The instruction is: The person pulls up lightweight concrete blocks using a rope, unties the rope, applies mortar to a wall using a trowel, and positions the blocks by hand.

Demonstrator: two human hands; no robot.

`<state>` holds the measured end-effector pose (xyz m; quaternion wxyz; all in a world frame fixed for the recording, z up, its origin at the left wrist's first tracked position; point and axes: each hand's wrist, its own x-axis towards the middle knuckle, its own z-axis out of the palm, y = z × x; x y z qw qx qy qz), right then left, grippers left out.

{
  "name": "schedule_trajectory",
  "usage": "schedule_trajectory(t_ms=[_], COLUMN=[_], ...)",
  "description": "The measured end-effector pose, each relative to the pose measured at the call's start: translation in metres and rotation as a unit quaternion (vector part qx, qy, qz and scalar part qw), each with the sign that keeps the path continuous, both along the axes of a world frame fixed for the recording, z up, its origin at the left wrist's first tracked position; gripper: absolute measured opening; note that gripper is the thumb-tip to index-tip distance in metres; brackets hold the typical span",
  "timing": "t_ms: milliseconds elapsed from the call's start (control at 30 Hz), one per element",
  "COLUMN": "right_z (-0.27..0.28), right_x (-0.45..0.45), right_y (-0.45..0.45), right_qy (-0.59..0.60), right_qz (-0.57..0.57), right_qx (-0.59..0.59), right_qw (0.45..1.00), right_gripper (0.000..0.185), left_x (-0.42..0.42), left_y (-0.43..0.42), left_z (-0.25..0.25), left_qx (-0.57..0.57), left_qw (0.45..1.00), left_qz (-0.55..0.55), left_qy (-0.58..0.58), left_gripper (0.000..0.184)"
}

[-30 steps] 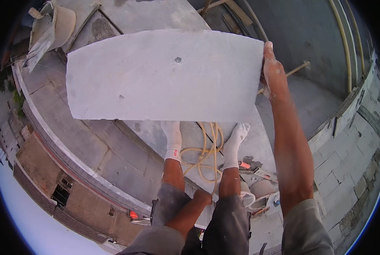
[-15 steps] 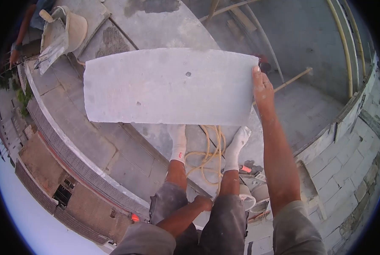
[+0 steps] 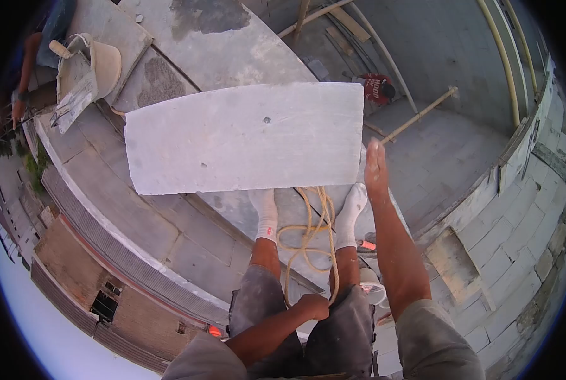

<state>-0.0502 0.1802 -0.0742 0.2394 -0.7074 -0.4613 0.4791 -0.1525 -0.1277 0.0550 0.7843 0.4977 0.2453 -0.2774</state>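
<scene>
A big pale aerated concrete block (image 3: 245,142) with small pits stretches across the view in front of my feet. My right hand (image 3: 376,168) is just off the block's right end, its fingers straight and close together, holding nothing. Between my legs my left hand (image 3: 312,307) is closed round a yellow rope (image 3: 308,234). That rope lies in loose loops between my white-socked feet (image 3: 352,212) and runs up past the block's lower edge. What lies under the block is hidden.
A bucket (image 3: 105,69) with a wide flat blade stands at upper left, beside another person's arm (image 3: 26,82). Down in the walled space at right is a person in a red shirt (image 3: 376,88). A wooden pole (image 3: 419,117) slants there. Rooftops lie far below at left.
My right hand has come off the block's right end and moved slightly down. The block now appears more tilted, its right end farther left. My left hand has shifted a little, and the rope now reaches it.
</scene>
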Motion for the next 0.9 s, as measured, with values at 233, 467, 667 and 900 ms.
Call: schedule_trajectory(t_ms=[233,467,667,900], right_z=[0.030,0.183,0.333,0.367], right_x=[0.013,0.127,0.237,0.269], right_y=[-0.215,-0.241,-0.182,-0.104], right_qy=[-0.117,-0.160,-0.182,-0.131], right_qz=[0.349,0.420,0.071,-0.204], right_qx=[-0.497,-0.429,-0.409,-0.276], right_qw=[0.786,0.783,0.891,0.930], right_gripper=[0.065,0.039,0.024,0.022], left_x=[-0.019,-0.027,-0.023,-0.039], left_y=[0.096,0.062,0.071,0.020], left_z=[0.120,0.145,0.140,0.092], left_qx=[-0.076,-0.069,-0.004,0.192], left_qw=[0.989,0.988,0.998,0.976], left_qz=[0.106,0.043,0.048,0.102], left_qy=[-0.071,-0.130,-0.031,0.021], left_gripper=[0.046,0.045,0.039,0.040])
